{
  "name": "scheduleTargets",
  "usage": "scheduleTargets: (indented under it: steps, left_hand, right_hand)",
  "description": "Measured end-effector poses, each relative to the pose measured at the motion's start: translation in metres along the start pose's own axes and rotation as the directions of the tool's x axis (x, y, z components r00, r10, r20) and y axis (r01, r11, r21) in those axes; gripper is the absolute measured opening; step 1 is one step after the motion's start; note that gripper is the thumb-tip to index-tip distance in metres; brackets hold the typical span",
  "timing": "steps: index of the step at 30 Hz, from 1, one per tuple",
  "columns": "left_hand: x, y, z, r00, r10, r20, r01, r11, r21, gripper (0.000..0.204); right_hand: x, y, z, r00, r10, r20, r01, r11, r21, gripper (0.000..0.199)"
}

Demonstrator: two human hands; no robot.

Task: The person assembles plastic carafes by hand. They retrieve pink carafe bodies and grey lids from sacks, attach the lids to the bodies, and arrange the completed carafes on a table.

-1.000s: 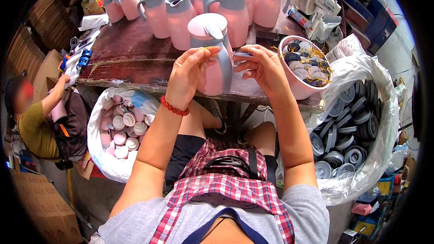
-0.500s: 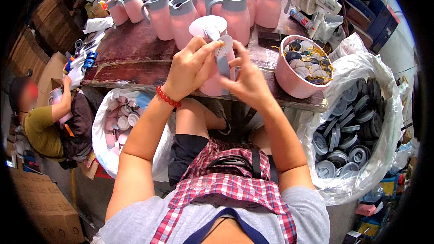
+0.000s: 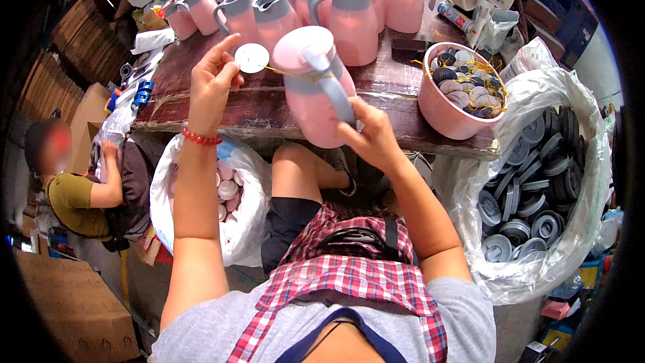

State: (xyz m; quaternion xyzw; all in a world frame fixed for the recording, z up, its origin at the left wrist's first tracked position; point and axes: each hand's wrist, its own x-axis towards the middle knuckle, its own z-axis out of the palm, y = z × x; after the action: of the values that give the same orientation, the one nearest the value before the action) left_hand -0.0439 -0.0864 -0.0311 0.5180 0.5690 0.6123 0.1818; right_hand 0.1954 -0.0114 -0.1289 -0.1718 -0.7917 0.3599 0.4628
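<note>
My right hand (image 3: 368, 128) grips the grey handle (image 3: 334, 96) of a pink thermos jug (image 3: 312, 117), which is tilted at the table's front edge. A pink lid (image 3: 304, 46) covers its top. From the handle's upper end a yellow cord (image 3: 272, 68) stretches leftward to a round white tag (image 3: 252, 58). Just left of that tag is my left hand (image 3: 213, 81), its index finger stretched out and the others partly bent. The tag looks apart from the fingers.
Several pink jugs (image 3: 353, 33) stand behind on the dark table (image 3: 181, 87). A pink bucket (image 3: 450, 109) of corded tags sits at right, near a bag of grey lids (image 3: 531, 212). A bag of pink lids (image 3: 232, 191) stands below left. Another person (image 3: 84, 195) sits far left.
My left hand has moved left, away from the jug's handle. My right hand has closed around the handle, and the jug has turned. The white tag now extends left on its cord.
</note>
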Motion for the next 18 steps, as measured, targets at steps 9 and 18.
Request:
scheduleTargets:
  steps: [9, 18]
  left_hand:
    - [-0.004, 0.022, 0.015, 0.907, 0.342, 0.246, -0.421, 0.707, 0.569, 0.033]
    - [0.002, 0.042, 0.031, 0.742, 0.114, 0.660, -0.496, 0.755, 0.428, 0.068]
  right_hand:
    - [-0.021, -0.011, 0.038, 0.994, -0.104, 0.045, 0.096, 0.983, 0.158, 0.024]
    - [-0.033, -0.025, 0.051, 0.961, -0.166, 0.222, 0.189, 0.978, -0.084, 0.029]
